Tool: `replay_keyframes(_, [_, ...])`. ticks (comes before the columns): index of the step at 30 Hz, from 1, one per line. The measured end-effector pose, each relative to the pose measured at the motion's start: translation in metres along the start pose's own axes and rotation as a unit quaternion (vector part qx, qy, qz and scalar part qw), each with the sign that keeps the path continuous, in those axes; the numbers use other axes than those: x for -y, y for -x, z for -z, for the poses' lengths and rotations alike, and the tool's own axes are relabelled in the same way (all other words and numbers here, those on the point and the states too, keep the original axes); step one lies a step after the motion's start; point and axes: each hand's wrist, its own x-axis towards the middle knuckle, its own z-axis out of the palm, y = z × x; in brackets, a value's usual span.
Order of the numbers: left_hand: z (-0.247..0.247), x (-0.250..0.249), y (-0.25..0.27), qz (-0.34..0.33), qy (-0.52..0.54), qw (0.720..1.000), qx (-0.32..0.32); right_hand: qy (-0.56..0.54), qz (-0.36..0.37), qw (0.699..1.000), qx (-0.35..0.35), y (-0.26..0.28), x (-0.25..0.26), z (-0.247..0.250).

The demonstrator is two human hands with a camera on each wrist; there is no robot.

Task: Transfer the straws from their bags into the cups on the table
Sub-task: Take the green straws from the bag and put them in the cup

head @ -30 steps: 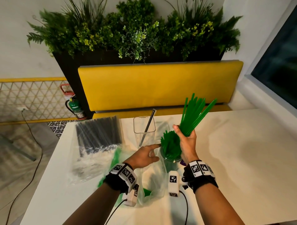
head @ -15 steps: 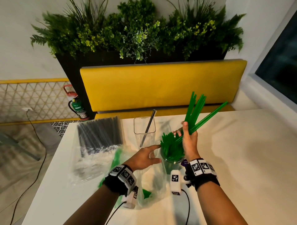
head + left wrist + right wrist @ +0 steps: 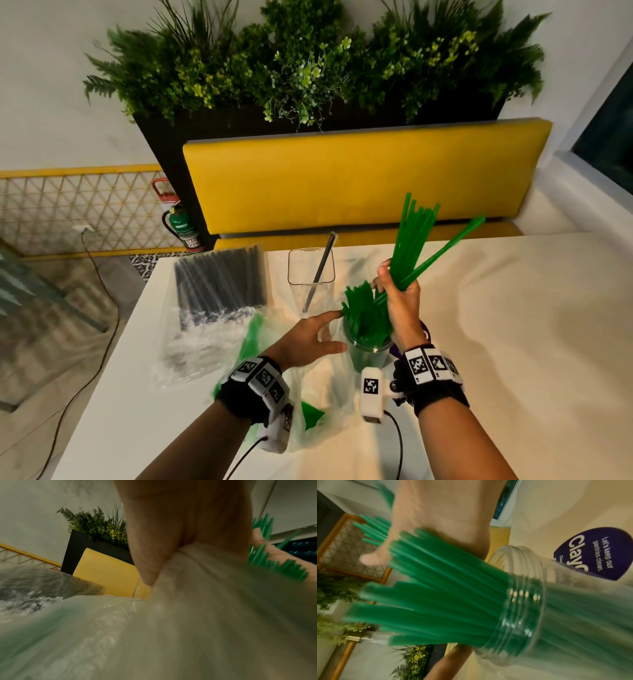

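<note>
**A:** What's lying where, from the left?

**B:** A bag of black straws [image 3: 221, 286] lies on the table [image 3: 513, 342]. Next, a clear square cup [image 3: 311, 277] with one black straw [image 3: 321, 270]. Then the left hand [image 3: 308, 342], fingers relaxed and extended beside the round cup [image 3: 368, 353], holding nothing, over the near-empty bag [image 3: 322, 394].

**B:** That cup is already packed with green straws [image 3: 364, 317]. The right hand [image 3: 399, 294] grips a splayed bunch [image 3: 411, 246] just above it.

**A:** How to seat them well?

**B:** I'd steady the cup with the left hand, square the bunch upright, aim its lower ends at a gap, then loosen gradually. One straw [image 3: 455, 240] angles out and may slip free.
</note>
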Motion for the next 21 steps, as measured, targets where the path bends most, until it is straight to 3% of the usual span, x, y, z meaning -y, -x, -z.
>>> replay_keyframes(5, [0.001,-0.004,0.001,0.01,-0.009,1.0,-0.006,0.018,0.02,0.998,0.061,0.001,0.002,0.002])
replay_keyframes(15, [-0.001,0.0,-0.001,0.004,-0.007,1.0,0.002,0.083,0.041,0.991,0.1,-0.001,0.014,0.006])
replay_keyframes(21, [-0.003,0.004,-0.006,0.004,0.0,1.0,0.002,0.049,0.055,0.99,0.116,0.002,0.023,0.005])
